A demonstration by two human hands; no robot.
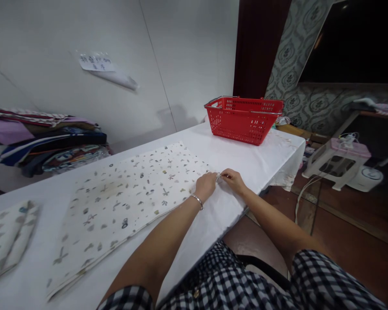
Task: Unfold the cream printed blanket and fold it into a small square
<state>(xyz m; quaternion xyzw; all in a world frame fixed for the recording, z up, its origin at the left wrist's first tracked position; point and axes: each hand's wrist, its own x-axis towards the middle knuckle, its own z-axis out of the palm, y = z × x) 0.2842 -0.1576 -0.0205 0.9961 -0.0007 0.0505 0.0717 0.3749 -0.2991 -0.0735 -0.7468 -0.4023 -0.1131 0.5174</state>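
A white cloth (116,206) printed with small grey, brown and green motifs lies flat and folded in layers across the table. At its near right corner, my left hand (206,185), with a bracelet at the wrist, is closed on the fabric. Just to the right, my right hand (234,180) pinches the tip of the same corner, its fingertips meeting those of the left. The corner is slightly raised between them. What exactly lies under the left fingers is hidden.
A red plastic basket (242,122) stands at the table's far right. Another folded printed cloth (8,239) lies at the left. Stacked clothes (51,140) sit by the wall. Right of the white-covered table (194,241), a pink-topped stool (349,148) stands on the floor with a cable.
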